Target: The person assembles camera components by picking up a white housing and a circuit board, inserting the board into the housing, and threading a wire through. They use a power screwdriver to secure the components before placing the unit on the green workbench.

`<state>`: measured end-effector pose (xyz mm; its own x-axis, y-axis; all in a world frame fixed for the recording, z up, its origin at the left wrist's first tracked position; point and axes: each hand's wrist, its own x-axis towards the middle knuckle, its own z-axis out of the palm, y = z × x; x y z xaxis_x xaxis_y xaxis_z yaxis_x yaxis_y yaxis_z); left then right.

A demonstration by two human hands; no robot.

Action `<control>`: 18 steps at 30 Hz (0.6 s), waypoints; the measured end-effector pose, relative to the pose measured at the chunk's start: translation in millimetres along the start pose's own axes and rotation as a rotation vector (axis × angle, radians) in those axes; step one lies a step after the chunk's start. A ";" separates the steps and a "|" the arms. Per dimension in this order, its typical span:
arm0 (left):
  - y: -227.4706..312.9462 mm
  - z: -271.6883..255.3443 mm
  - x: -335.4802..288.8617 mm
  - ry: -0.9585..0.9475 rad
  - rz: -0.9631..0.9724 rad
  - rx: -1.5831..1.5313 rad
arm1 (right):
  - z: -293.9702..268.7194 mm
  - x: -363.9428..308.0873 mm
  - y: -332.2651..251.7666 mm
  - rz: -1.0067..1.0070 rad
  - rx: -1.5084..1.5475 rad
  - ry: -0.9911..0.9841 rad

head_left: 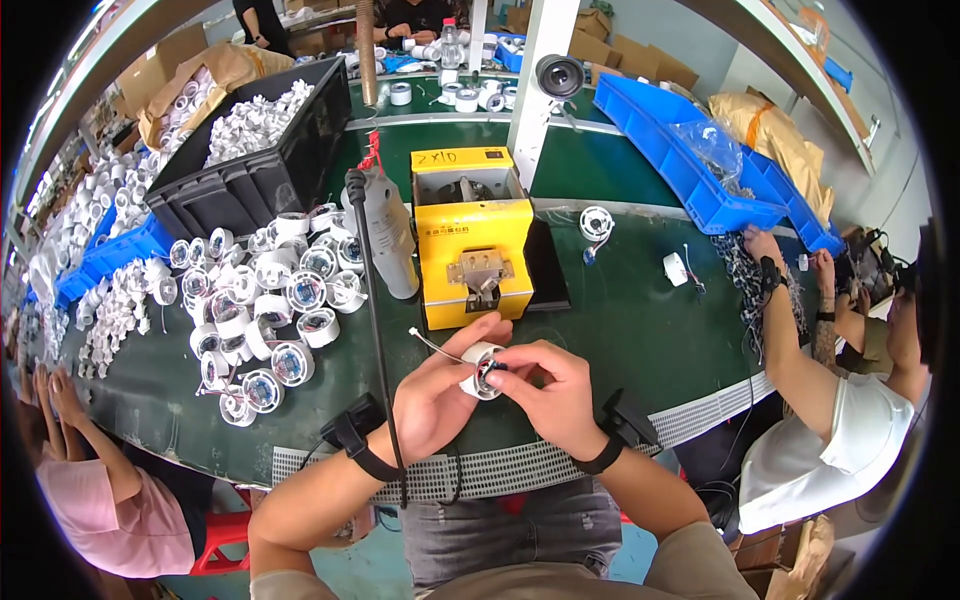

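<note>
In front of the yellow machine, my left hand [432,402] is closed around a small white round housing [478,354]. A thin wire with a white connector [414,332] sticks out from its left side. My right hand [552,390] pinches at the open face of the same housing, where a small blue circuit board [490,378] shows; its fingertips partly hide the board. Just beyond my hands stands the yellow bench machine [472,240] with a metal fixture on its front. A pile of similar white housings with boards [290,362] lies to the left.
A grey electric screwdriver [388,235] hangs left of the machine, its black cable crossing near my left wrist. A black crate [250,160] of white parts stands back left, blue bins [670,150] back right. Two loose parts [676,268] lie right. Co-workers sit on both sides.
</note>
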<state>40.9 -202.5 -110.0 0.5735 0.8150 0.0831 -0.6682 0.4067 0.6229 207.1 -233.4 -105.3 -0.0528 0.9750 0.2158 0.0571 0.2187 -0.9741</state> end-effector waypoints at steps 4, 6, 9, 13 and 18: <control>0.6 0.8 0.3 -0.097 -0.012 -0.032 | 2.9 4.3 2.1 -0.249 -0.200 0.041; -0.9 4.9 -1.6 -0.087 0.002 0.016 | 6.3 4.3 4.6 -0.078 0.234 0.017; -1.5 3.6 -2.0 -0.048 0.001 0.181 | -4.7 4.9 2.2 0.104 0.340 -0.195; 5.8 -5.8 -0.8 -0.055 -0.024 0.810 | -19.6 15.8 -1.7 -0.016 -0.049 -0.256; 16.4 -14.3 -1.8 0.044 -0.242 0.561 | -9.9 39.4 -33.9 -0.139 -0.348 -0.205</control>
<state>22.1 -191.3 -111.1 0.6501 0.7475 -0.1367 -0.1628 0.3127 0.9358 212.9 -202.0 -63.1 -0.2790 0.9149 0.2918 0.3664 0.3823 -0.8483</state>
